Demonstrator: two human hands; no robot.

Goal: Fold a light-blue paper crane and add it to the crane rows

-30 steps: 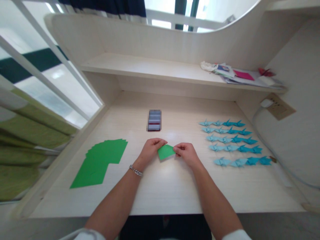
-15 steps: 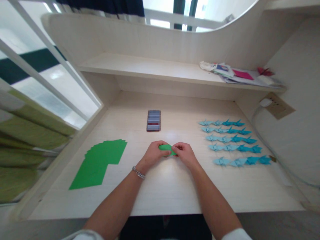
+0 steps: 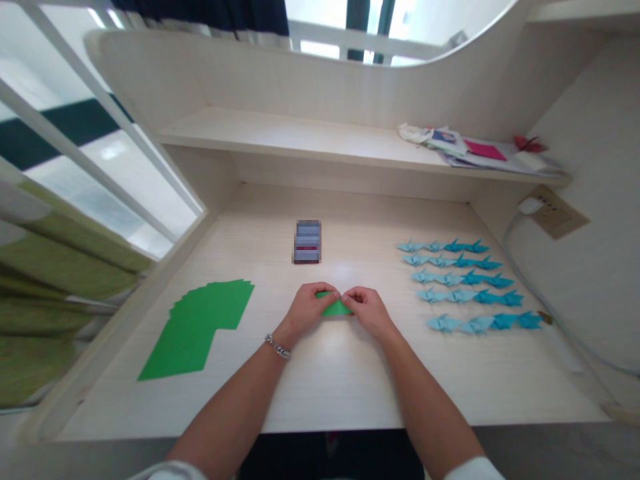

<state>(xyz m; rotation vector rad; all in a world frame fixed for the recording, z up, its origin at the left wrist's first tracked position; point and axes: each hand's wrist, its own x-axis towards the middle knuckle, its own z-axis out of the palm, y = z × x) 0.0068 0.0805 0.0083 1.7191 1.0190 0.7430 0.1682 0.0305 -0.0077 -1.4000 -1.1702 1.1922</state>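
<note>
A small folded piece of green paper (image 3: 336, 308) is held between my two hands, low over the middle of the desk. My left hand (image 3: 311, 308) pinches its left part, thumb on top and fingers behind. At its right end, the thumb and fingertips of my right hand (image 3: 367, 308) close on the paper, the thumbs near each other. My fingers cover parts of the folds. To the left lies a fanned stack of flat green paper sheets (image 3: 195, 323). Several rows of folded blue paper cranes (image 3: 463, 280) stand on the right, lighter ones at the left of each row.
Behind my hands lies a blurred-out rectangular object (image 3: 307, 241) on the desk (image 3: 340, 393). A shelf (image 3: 300, 137) crosses the back, with papers (image 3: 485, 150) at its right end. A cable (image 3: 533, 287) runs from the wall socket (image 3: 555, 212) along the right side.
The green paper has turned in my fingers and shows a wider face towards me, its lower edge level. Both hands have shifted only slightly. The stack and the cranes are unmoved.
</note>
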